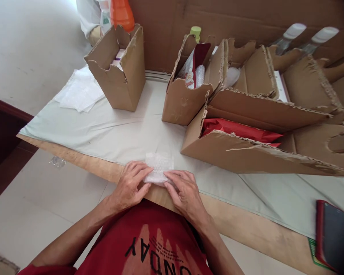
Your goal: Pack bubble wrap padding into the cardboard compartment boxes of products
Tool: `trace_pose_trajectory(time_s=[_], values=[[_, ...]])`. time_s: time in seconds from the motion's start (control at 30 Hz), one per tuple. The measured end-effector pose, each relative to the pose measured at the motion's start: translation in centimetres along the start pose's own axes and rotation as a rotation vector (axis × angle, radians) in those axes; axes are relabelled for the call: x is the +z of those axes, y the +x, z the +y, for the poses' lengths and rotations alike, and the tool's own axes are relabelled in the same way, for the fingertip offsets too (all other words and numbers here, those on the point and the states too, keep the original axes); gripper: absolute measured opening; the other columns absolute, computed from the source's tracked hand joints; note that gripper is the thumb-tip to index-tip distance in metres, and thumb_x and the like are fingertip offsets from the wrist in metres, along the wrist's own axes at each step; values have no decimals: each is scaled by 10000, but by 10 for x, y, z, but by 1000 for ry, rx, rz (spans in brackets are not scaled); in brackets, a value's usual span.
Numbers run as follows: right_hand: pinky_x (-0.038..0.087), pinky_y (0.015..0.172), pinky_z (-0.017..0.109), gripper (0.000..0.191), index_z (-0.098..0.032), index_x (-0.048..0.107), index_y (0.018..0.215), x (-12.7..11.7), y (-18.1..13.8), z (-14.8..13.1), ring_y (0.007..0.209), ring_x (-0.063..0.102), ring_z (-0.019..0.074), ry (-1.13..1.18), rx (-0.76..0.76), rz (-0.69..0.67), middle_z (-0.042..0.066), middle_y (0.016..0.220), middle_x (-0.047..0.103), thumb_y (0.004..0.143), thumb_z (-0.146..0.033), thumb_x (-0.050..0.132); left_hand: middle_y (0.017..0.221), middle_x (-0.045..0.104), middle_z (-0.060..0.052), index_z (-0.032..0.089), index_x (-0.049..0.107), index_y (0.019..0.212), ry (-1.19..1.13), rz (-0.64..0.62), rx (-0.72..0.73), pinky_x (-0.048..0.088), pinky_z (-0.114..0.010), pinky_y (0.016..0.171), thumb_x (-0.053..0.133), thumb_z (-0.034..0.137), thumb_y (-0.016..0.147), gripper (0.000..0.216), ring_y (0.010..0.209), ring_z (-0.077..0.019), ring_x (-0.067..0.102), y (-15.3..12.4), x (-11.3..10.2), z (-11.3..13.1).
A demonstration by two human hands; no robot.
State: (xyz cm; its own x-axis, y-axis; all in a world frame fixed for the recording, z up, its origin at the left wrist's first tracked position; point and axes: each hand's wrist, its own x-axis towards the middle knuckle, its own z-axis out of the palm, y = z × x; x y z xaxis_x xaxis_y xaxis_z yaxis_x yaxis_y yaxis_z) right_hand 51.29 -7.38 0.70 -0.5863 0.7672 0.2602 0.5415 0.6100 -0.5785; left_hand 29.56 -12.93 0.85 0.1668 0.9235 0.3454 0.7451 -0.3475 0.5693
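A small piece of clear bubble wrap (159, 167) lies at the near edge of the table (117, 133), on its pale cloth cover. My left hand (131, 184) rests on the wrap's left edge, thumb and fingers pinched on it. From the other side my right hand (184, 190) presses down on the wrap's right edge, fingers curled over it. Whether anything is folded inside the wrap cannot be seen.
Cut-down cardboard boxes stand behind: one at the back left (119, 68), one in the middle (189, 82) with packets, and a long tray (263, 149) with red packets. White sheets (80, 89) lie far left. A dark phone (336, 236) sits near right. Bottles stand at the back.
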Motion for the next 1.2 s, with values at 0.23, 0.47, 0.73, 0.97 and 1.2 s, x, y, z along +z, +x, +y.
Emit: trace_pose_trajectory(time_s=[0.23,0.47,0.73,0.97,1.2], values=[[465,966,463,283,-203,630,1245,-9,-4,-13,1171,601,300,-143,-33,118,128,1244,683,977,-279,582,1079,644,-120,154,715,953,52,-65,-157,497,-455,906,560,193,912,166,1019,-275,564,16,2,-5],[421,1018,483,244,-187,654,1190,14,13,0,1190,605,312,-224,-146,70,92,1193,735,949,-177,618,1048,660,-134,134,695,1026,54,18,-245,506,-492,912,541,249,922,219,1002,-289,588,20,2,-6],[460,951,443,167,-226,686,1117,8,6,-7,1051,669,254,36,-47,219,47,1000,773,991,-190,582,1244,674,-150,139,479,1437,-597,45,-700,565,-436,974,662,439,881,658,1104,-266,682,-4,2,19],[470,992,459,235,-248,659,1184,-5,-20,-13,1156,625,257,181,109,61,80,1240,695,952,-227,631,1632,374,-143,197,289,1588,-643,-51,-613,344,-479,1225,593,360,939,734,1481,-318,406,1,12,39],[457,1073,480,736,-270,431,1490,-46,-37,-15,1273,587,280,291,248,-222,107,1416,603,815,-184,712,1297,677,-119,232,151,1644,-813,-426,-414,547,-409,969,584,237,915,848,1014,-245,689,7,10,52]])
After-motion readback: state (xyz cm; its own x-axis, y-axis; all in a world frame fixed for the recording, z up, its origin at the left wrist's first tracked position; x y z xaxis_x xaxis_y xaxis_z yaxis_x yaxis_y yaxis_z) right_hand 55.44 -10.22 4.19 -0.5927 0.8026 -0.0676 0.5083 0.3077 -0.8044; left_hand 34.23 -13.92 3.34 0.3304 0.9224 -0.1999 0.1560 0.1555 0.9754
